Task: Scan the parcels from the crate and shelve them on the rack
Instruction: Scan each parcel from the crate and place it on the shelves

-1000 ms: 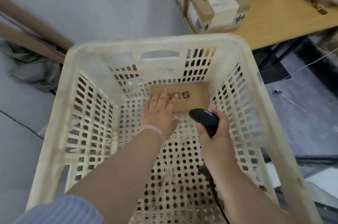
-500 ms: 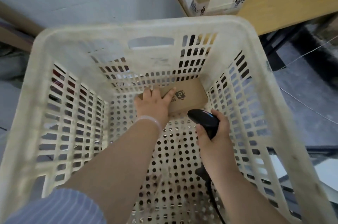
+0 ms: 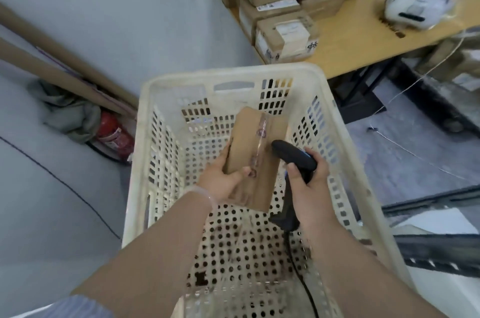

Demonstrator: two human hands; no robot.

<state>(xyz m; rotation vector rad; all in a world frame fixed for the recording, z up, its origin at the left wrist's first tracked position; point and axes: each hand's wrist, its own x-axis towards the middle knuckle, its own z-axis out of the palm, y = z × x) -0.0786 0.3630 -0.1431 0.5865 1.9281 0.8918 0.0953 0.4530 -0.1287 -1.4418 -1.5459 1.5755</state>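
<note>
Parcel (image 3: 255,156): flat brown cardboard, clear tape strip down its length w/ printed marks. Lifted off the crate base, over the crate's far half, tilted, long side running away from the person.
L hand (image 3: 220,182): grip closed on parcel's near-left corner, thumb on top face, fingers under the left edge.
Wristband (image 3: 205,194): pale, thin, on L wrist.
R hand (image 3: 306,182): grip wrapped round the handle of the barcode scanner.
Barcode scanner (image 3: 293,159): black, handheld. Head just right of parcel's right edge; contact unclear.
Cable (image 3: 298,271): black, runs from scanner handle down over crate base toward the person.
Crate (image 3: 259,76): cream plastic, perforated base, slotted walls, handle cut-out in far wall. Stands on grey floor, far-right corner just beside table's front edge.
Table (image 3: 363,40): light wood top, dark frame underneath; beyond & right of crate.
Stacked cartons (image 3: 285,37): several, brown w/ white labels, piled at table's left end; nearest one sits at the front-left corner.
White device (image 3: 415,3): on table, toward the right; blurred, type unclear.
Fire extinguisher (image 3: 114,136): red, on floor left of crate, near the wall.
Grey cloth (image 3: 70,112): heaped on floor, touching extinguisher's far side.
Cardboard lengths (image 3: 52,58): long, brown, along the wall at left, ends behind the cloth.
Sleeve (image 3: 78,307): blue-white stripes, L arm, bottom-left.
</note>
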